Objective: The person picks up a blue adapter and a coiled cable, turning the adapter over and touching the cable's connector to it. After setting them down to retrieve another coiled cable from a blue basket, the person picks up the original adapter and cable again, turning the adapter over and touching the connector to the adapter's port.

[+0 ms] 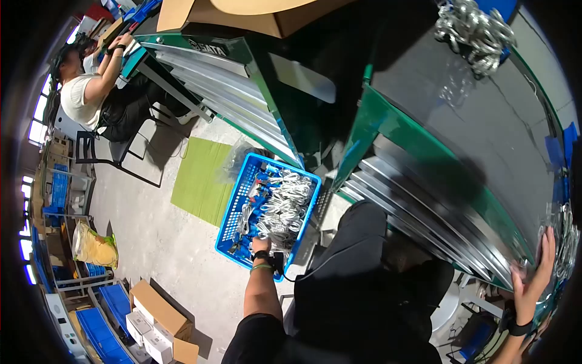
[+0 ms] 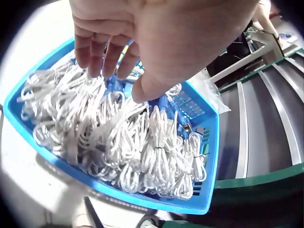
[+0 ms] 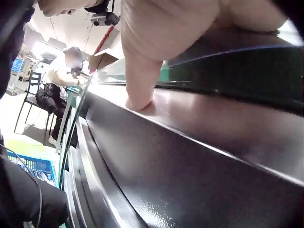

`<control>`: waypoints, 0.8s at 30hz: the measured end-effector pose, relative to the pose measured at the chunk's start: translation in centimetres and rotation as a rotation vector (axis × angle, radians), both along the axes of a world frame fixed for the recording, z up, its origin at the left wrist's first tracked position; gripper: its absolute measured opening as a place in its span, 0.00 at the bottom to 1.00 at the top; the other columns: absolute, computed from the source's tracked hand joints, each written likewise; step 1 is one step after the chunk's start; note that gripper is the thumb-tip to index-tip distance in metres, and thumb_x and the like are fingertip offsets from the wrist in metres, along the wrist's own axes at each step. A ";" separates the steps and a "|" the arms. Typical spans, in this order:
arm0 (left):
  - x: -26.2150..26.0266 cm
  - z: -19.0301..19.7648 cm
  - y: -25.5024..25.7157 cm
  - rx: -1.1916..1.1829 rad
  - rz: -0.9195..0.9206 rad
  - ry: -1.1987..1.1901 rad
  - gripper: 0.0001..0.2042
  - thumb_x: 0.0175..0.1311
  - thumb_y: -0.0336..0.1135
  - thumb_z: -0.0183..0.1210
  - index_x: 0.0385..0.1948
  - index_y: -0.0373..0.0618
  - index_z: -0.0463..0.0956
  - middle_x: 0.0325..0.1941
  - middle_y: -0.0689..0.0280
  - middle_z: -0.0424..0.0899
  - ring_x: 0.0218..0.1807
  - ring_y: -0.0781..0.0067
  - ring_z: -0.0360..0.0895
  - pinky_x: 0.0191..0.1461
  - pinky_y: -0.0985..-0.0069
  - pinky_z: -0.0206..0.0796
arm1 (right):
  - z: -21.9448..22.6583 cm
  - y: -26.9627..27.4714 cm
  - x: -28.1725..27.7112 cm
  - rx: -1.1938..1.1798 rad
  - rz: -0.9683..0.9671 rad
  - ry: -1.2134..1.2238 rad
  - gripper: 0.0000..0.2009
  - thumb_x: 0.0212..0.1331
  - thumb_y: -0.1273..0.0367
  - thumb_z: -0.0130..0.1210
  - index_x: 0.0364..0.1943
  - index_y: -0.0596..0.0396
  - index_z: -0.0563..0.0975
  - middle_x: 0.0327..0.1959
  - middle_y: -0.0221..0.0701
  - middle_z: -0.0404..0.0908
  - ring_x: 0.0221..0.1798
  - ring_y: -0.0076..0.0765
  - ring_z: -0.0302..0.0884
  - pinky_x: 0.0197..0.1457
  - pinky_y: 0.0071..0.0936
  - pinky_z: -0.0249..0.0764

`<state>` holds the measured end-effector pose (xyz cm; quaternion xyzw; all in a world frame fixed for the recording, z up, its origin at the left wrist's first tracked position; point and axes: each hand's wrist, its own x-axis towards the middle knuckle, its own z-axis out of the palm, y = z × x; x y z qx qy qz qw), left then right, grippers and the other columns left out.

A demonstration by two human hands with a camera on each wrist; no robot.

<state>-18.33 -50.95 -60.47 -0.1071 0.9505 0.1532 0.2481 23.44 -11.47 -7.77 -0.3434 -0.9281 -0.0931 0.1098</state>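
Note:
My left hand [image 1: 261, 244] is over the near end of a blue plastic basket [image 1: 222, 225] on the floor. In the left wrist view, its fingers [image 2: 97, 54] and thumb bend loosely above white cable bundles [image 2: 118, 128] with blue connector ends, and no bundle shows in the grasp. Coiled cables fill much of the basket, in rows. At the far right, my right hand [image 1: 535, 282] rests at the edge of the grey worktop [image 1: 436, 109], fingers extended, beside clear-bagged cables [image 1: 567, 242]. The right wrist view shows its thumb [image 3: 141, 88] against the cabinet edge.
Green-framed drawer cabinets [image 1: 424, 142] stand around the basket. More cable coils [image 1: 476, 33] lie on the worktop. A green mat [image 1: 200, 179] is beside the basket. An open carton [image 1: 160, 312] with white boxes stands lower left; a seated person [image 1: 91, 91] works at upper left.

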 end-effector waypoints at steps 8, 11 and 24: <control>-6.9 -0.4 -2.5 -0.007 0.117 0.108 0.34 0.45 0.44 0.61 0.55 0.38 0.59 0.53 0.44 0.69 0.55 0.47 0.67 0.58 0.62 0.60 | -1.2 0.5 1.5 -0.141 0.003 0.074 0.35 0.42 0.75 0.51 0.62 0.59 0.54 0.67 0.45 0.48 0.69 0.49 0.47 0.71 0.41 0.43; -9.5 -1.3 -3.1 -0.144 0.054 0.131 0.40 0.44 0.50 0.63 0.57 0.36 0.56 0.55 0.45 0.67 0.56 0.48 0.66 0.59 0.62 0.59 | -1.0 0.2 1.1 -0.147 -0.002 0.069 0.36 0.46 0.72 0.53 0.63 0.61 0.53 0.67 0.44 0.49 0.70 0.46 0.46 0.71 0.36 0.41; -10.4 -3.0 1.0 -0.222 -0.230 -0.013 0.24 0.51 0.39 0.55 0.53 0.50 0.65 0.53 0.54 0.72 0.54 0.52 0.69 0.58 0.61 0.60 | -1.0 0.6 3.5 -0.020 -0.068 -0.077 0.37 0.49 0.65 0.57 0.64 0.56 0.52 0.67 0.40 0.48 0.69 0.44 0.45 0.68 0.42 0.51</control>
